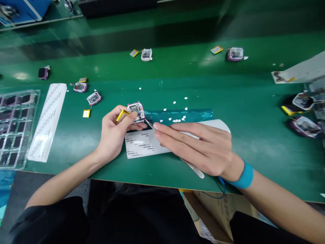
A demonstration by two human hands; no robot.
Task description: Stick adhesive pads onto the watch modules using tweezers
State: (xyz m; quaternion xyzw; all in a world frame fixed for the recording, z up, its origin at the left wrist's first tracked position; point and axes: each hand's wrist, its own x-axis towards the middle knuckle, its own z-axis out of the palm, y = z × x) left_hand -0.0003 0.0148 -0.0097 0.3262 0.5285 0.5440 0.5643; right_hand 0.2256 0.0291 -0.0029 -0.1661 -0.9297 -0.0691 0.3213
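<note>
My left hand [115, 130] grips an opened smartwatch case [138, 110] with its circuit board facing up. A yellow battery [122, 115] sticks out beside my left thumb. In my right hand [200, 145] is a pair of metal tweezers [149, 124], pinched between the fingers. Its tip touches the lower right edge of the case, and its rounded end shows below my palm. Beneath both hands lies a printed white backing sheet [137, 149], partly covered by my right hand. A blue film strip [200, 114] with several small white stickers [175, 121] lies just behind it.
Other opened watch cases with batteries lie around the green table [106, 74], including a white one [146, 55] and a purple one [235, 54]. A clear compartment tray [33, 101] and a second printed sheet [48, 122] are at left. More cases [306, 126] sit at right.
</note>
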